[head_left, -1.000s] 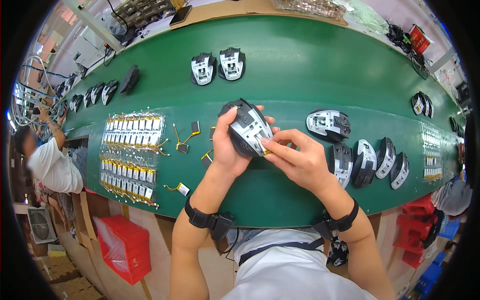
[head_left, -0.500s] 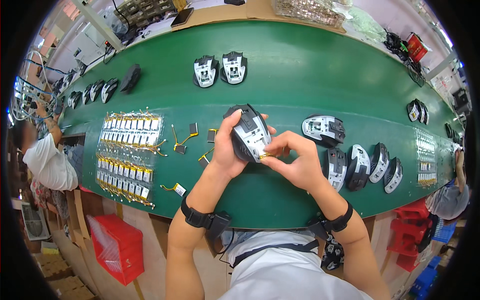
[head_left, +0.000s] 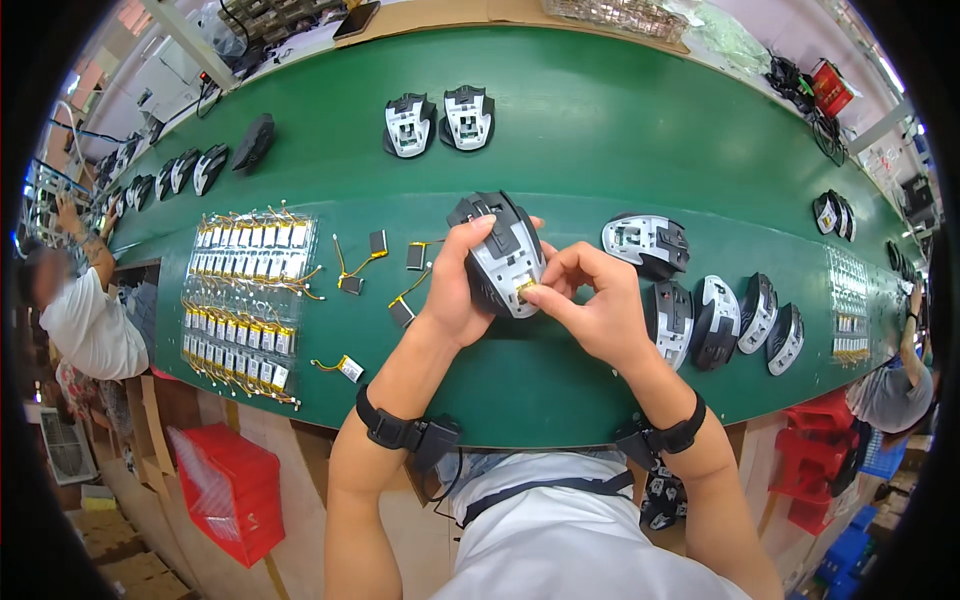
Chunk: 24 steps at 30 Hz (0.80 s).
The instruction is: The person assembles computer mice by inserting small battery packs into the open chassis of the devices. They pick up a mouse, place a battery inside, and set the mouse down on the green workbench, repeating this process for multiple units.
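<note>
Presently, green bench [head_left: 545,400] spans the view, rows of silver-and-yellow battery packs [head_left: 240,335] lying on its left part. Left hand [head_left: 455,290] grips a black-and-grey mouse [head_left: 500,256], tilted, above bench. Right hand [head_left: 602,298]: thumb and forefinger drawn close together at the mouse's near end; pinching or pressing, cannot tell. Smallest item: yellow piece [head_left: 524,286] there, right at the thumb tip

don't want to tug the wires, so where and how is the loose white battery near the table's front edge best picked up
Probably by opposite side edges of the battery, coming from above on its right: the body looks flat and blocky, lies on the green table, and its thin wires trail off to the left.
</note>
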Tool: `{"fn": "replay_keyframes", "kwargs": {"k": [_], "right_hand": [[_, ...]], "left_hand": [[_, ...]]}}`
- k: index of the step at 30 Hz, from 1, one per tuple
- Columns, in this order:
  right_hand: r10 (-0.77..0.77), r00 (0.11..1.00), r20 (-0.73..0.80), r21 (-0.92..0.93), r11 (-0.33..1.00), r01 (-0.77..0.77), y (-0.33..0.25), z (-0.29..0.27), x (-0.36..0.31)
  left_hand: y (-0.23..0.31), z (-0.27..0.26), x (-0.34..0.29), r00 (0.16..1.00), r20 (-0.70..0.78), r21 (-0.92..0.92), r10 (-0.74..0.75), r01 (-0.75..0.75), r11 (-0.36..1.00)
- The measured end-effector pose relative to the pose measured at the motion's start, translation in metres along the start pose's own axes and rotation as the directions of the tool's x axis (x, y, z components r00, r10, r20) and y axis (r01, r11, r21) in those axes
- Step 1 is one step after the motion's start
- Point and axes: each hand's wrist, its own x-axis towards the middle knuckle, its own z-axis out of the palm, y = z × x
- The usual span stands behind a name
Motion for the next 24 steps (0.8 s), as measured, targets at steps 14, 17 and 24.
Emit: {"fn": "replay_keyframes", "kwargs": {"k": [14,17,24], "right_hand": [[-0.432,0.902,0.001,-0.426,0.816,0.391,0.0,-0.001,-0.001],[-0.456,0.887,-0.069,-0.422,0.819,0.388,-0.004,0.006,-0.003],[-0.372,0.899,-0.229,-0.323,0.901,0.29,-0.001,0.015,-0.007]], "left_hand": [[0.004,-0.007,0.003,0.998,-0.05,-0.087,0.028,-0.032,0.996],[-0.001,-0.005,0.003,0.992,-0.053,-0.089,0.11,-0.115,0.989],[-0.015,0.013,-0.004,0.963,-0.174,-0.167,0.205,-0.234,0.958]]}}
